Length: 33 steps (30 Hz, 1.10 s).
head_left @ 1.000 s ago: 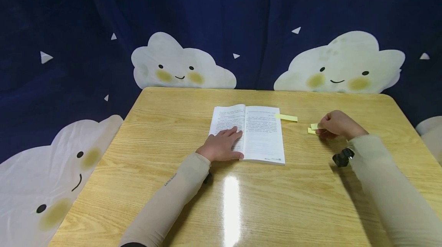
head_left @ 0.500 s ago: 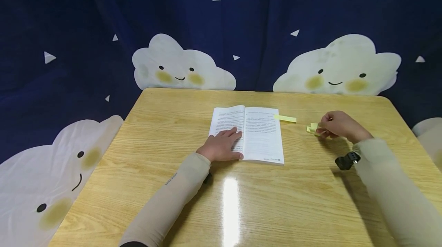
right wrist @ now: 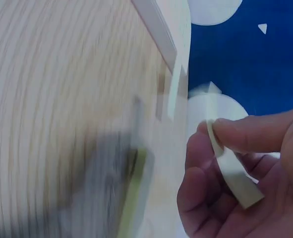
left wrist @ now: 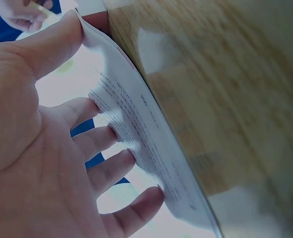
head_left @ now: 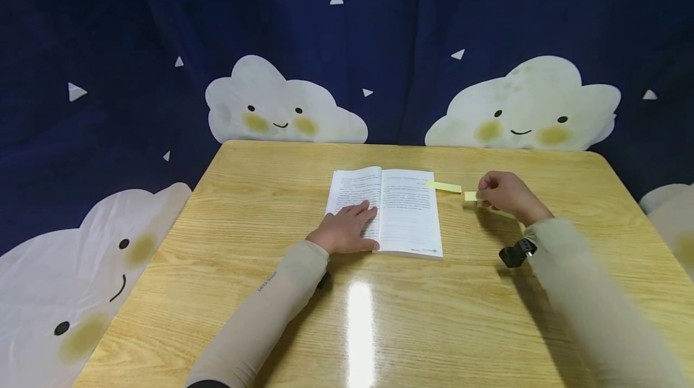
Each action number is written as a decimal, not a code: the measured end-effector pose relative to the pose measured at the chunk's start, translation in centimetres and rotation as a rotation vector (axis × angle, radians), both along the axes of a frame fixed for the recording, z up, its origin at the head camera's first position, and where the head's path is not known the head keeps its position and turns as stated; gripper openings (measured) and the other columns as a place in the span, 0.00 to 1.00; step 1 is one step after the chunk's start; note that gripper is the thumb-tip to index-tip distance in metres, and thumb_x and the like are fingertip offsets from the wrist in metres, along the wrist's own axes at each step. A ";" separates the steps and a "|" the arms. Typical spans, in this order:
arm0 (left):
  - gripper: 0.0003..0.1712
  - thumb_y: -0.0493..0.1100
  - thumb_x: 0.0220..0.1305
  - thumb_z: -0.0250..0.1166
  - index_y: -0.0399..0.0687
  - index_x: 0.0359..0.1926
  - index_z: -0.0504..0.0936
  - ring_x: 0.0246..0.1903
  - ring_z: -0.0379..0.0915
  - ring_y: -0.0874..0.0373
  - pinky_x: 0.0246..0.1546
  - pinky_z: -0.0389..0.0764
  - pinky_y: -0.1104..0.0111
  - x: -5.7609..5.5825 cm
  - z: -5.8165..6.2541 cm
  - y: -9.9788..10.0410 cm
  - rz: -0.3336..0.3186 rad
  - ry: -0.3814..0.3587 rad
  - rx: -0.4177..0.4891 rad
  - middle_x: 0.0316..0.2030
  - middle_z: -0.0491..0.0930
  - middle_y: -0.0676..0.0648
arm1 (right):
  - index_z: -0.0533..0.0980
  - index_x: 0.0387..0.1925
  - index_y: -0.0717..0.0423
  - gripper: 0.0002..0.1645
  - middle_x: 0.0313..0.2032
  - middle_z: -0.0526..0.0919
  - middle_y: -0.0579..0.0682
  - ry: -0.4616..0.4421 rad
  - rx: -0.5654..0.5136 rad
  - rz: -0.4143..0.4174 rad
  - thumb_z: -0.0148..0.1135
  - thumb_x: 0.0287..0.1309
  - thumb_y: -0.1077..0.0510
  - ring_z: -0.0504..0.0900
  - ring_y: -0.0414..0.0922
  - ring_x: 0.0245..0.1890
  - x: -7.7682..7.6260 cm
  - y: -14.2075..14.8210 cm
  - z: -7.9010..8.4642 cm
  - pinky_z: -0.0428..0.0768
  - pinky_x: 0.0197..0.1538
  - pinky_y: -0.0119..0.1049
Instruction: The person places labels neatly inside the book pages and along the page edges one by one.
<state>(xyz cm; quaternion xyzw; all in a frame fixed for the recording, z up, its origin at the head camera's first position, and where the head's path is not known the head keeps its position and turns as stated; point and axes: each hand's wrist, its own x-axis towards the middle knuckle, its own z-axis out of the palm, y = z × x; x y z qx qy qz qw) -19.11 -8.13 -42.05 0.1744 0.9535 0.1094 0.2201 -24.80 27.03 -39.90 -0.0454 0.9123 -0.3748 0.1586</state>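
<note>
An open book (head_left: 409, 225) lies on the table, printed text on both pages. My left hand (head_left: 346, 231) rests on its left page with the fingers spread; in the left wrist view the fingertips touch the page (left wrist: 146, 144). Between thumb and index finger my right hand (head_left: 506, 195) pinches a pale yellow sticky note strip (right wrist: 235, 178), raised off the table to the right of the book. Another yellow strip (head_left: 446, 187) sticks out past the right page's upper edge. Below the right hand lies a yellow sticky note pad (right wrist: 132, 193), partly hidden in the head view.
The wooden table (head_left: 260, 195) extends on all sides of the book. A dark blue curtain (head_left: 401, 44) with cloud prints hangs behind its far edge. A black wrist camera (head_left: 517, 252) sits below the right sleeve cuff.
The right hand has lifted a strip away from the sticky note pad and moved left toward the book. My left hand stays on the page.
</note>
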 end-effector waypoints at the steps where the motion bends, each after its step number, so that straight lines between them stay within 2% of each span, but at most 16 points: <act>1: 0.48 0.67 0.64 0.61 0.66 0.79 0.50 0.79 0.44 0.48 0.72 0.53 0.37 0.0 0.0 0.0 -0.001 0.001 -0.002 0.80 0.43 0.56 | 0.69 0.40 0.66 0.09 0.32 0.76 0.54 0.009 -0.011 -0.006 0.53 0.68 0.61 0.77 0.45 0.32 -0.1 -0.4 -0.2 0.77 0.35 0.39; 4: 0.48 0.67 0.64 0.61 0.66 0.79 0.50 0.79 0.44 0.48 0.72 0.53 0.37 -0.1 0.0 0.1 0.000 0.001 -0.006 0.80 0.43 0.56 | 0.72 0.44 0.67 0.10 0.34 0.76 0.55 0.021 -0.011 -0.011 0.54 0.65 0.62 0.77 0.47 0.33 -0.3 -1.8 -0.7 0.79 0.37 0.38; 8: 0.48 0.67 0.64 0.61 0.66 0.79 0.50 0.79 0.44 0.49 0.72 0.53 0.37 -0.1 0.1 0.2 -0.001 -0.001 -0.005 0.80 0.44 0.56 | 0.76 0.52 0.65 0.17 0.42 0.78 0.59 -0.014 0.012 -0.028 0.52 0.65 0.61 0.77 0.49 0.37 -0.5 -3.3 -0.9 0.78 0.40 0.37; 10: 0.48 0.67 0.64 0.61 0.65 0.79 0.50 0.79 0.44 0.49 0.72 0.53 0.37 -0.1 0.1 0.2 -0.003 -0.002 -0.004 0.80 0.44 0.56 | 0.77 0.54 0.65 0.19 0.42 0.79 0.60 -0.031 0.024 -0.038 0.51 0.66 0.61 0.77 0.49 0.37 -0.6 -3.8 -1.1 0.76 0.39 0.36; 14: 0.48 0.67 0.64 0.61 0.66 0.79 0.50 0.79 0.44 0.49 0.72 0.53 0.37 -0.1 0.0 0.2 -0.006 -0.001 -0.005 0.80 0.43 0.56 | 0.78 0.53 0.65 0.19 0.37 0.81 0.58 -0.046 0.051 -0.050 0.53 0.67 0.59 0.76 0.48 0.34 -0.8 -4.7 -1.7 0.73 0.36 0.33; 22: 0.48 0.67 0.64 0.61 0.66 0.79 0.50 0.79 0.43 0.48 0.72 0.52 0.36 -0.1 0.1 0.1 0.001 -0.006 0.007 0.80 0.43 0.56 | 0.78 0.45 0.63 0.16 0.37 0.79 0.50 -0.103 -0.024 -0.071 0.58 0.64 0.55 0.76 0.42 0.32 -0.7 -6.2 -3.3 0.73 0.35 0.31; 26: 0.48 0.67 0.64 0.60 0.65 0.79 0.50 0.79 0.44 0.48 0.72 0.52 0.36 -0.1 0.0 0.0 -0.005 0.000 0.011 0.80 0.43 0.56 | 0.78 0.42 0.63 0.14 0.33 0.78 0.47 -0.100 -0.019 -0.071 0.59 0.64 0.55 0.75 0.41 0.29 -0.6 -6.5 -3.4 0.73 0.34 0.31; 33: 0.48 0.68 0.64 0.60 0.65 0.79 0.50 0.79 0.44 0.48 0.71 0.55 0.37 -0.2 -0.3 -0.2 -0.014 0.013 -0.003 0.80 0.43 0.56 | 0.77 0.41 0.62 0.13 0.34 0.77 0.47 -0.112 -0.005 -0.064 0.59 0.64 0.55 0.74 0.42 0.30 -0.7 -6.6 -3.4 0.73 0.34 0.31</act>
